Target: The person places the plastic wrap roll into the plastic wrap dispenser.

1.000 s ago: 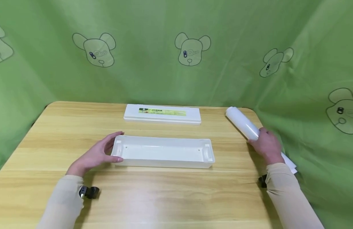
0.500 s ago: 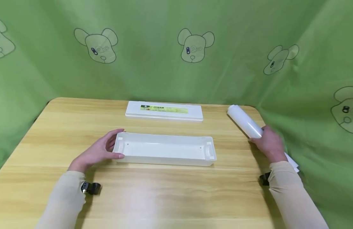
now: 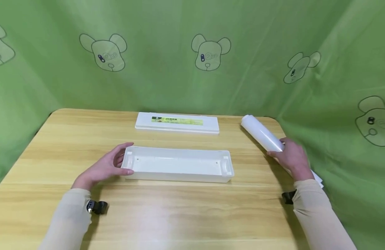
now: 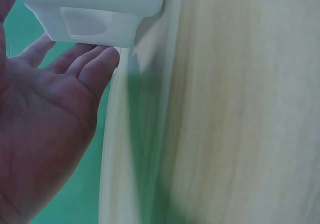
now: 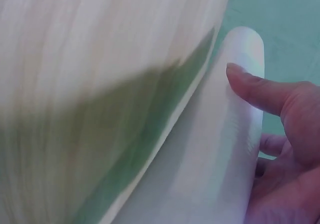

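Two things we see held: the white box [image 3: 180,176], running left to right, gripped at its left end by the left hand [image 3: 101,168], and, to its right, the white roll [image 3: 263,134], slanting far-left to near-right, gripped by the right hand [image 3: 291,155].

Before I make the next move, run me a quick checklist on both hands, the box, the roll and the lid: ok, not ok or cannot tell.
1. Left hand steadies box: ok, it holds the left end.
2. Right hand has roll: ok, thumb and fingers grip it.
3. Box open, nothing inside: ok.
4. Lid out of the way: ok, it lies beyond the box, apart from it.
5. Roll lined up with box: not ok, it slants, off to the right.
6. Roll fully clear of table: cannot tell.
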The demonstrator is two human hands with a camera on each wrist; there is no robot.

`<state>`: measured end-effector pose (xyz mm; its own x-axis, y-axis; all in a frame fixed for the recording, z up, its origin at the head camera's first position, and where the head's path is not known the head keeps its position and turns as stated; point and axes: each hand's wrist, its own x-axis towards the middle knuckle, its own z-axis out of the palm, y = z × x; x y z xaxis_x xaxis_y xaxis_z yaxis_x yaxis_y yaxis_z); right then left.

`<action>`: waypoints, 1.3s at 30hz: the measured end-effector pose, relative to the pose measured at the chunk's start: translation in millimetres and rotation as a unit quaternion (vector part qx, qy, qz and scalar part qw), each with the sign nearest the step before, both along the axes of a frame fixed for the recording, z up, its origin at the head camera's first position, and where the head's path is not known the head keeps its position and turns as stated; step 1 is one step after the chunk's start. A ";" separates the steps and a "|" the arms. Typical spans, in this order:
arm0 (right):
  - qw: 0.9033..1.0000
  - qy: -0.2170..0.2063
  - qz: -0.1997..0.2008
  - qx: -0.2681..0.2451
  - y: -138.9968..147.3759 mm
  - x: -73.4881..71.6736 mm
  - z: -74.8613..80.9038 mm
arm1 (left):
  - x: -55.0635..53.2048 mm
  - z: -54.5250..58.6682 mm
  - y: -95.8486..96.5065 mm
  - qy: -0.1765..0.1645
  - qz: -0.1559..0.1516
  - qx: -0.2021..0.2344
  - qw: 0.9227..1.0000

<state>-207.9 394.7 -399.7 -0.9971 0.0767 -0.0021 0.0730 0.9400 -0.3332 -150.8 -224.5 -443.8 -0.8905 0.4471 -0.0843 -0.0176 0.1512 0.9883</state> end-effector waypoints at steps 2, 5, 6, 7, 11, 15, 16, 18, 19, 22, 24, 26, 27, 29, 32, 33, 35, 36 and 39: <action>1.000 -0.001 0.004 0.000 -2.2 1.9 2.6 | 0.5 -0.6 0.4 0.003 0.000 -0.002 1.000; 1.000 -0.005 0.014 0.007 -5.9 3.5 6.4 | 1.7 -1.2 0.8 0.008 -0.001 -0.011 1.000; 1.000 -0.006 0.018 0.008 -7.3 4.0 7.3 | 2.0 -1.2 0.9 0.009 -0.002 -0.013 1.000; 1.000 -0.008 0.021 0.010 -8.5 4.5 8.1 | 2.1 -1.2 1.1 0.010 -0.003 -0.014 1.000; 0.999 -0.015 0.030 0.011 -11.2 5.8 10.3 | 1.6 -0.7 0.7 0.012 -0.006 -0.012 1.000; 0.999 -0.016 0.038 0.005 -13.5 6.5 11.8 | 0.8 -1.0 -0.1 0.014 -0.004 -0.007 1.000; 0.999 -0.016 0.041 0.003 -14.2 6.8 12.3 | 0.6 -1.4 0.1 0.014 -0.004 -0.006 1.000; 0.999 -0.014 0.045 0.000 -14.2 7.2 13.4 | -0.2 -2.7 1.2 0.015 -0.007 -0.001 1.000; 0.999 -0.014 0.048 0.000 -14.6 7.3 14.1 | -0.4 -3.0 1.6 0.015 -0.007 -0.001 1.000; 0.998 -0.012 0.058 0.005 -16.7 7.1 15.4 | -0.1 -3.0 2.4 0.013 -0.008 -0.002 1.000; 0.998 -0.010 0.067 0.005 -19.3 6.5 16.2 | 0.5 -1.8 1.8 0.012 -0.005 -0.004 1.000; 0.997 -0.012 0.075 0.004 -21.3 6.3 16.8 | 1.0 -1.4 1.5 0.012 -0.003 -0.007 1.000; 0.997 -0.013 0.077 0.003 -22.1 6.1 17.1 | 1.1 -1.2 1.3 0.013 -0.004 -0.008 1.000; 0.997 -0.014 0.081 -0.002 -23.5 5.6 17.8 | 1.0 -1.2 1.1 0.015 -0.003 -0.012 1.000; 0.996 -0.015 0.087 -0.006 -24.9 4.9 18.6 | 1.1 -1.6 0.9 0.015 -0.002 -0.016 1.000; 0.996 -0.015 0.089 -0.009 -25.4 4.8 19.0 | 1.2 -1.8 1.1 0.014 -0.002 -0.017 1.000; 0.995 -0.015 0.094 -0.010 -26.8 4.5 19.6 | 1.4 -2.0 0.9 0.012 -0.001 -0.017 1.000; 0.995 -0.015 0.096 -0.010 -27.5 4.4 19.8 | 1.4 -2.1 0.8 0.010 -0.001 -0.017 1.000; 0.994 -0.013 0.103 -0.012 -29.9 3.3 20.2 | 1.9 -2.1 0.2 0.010 0.001 -0.020 1.000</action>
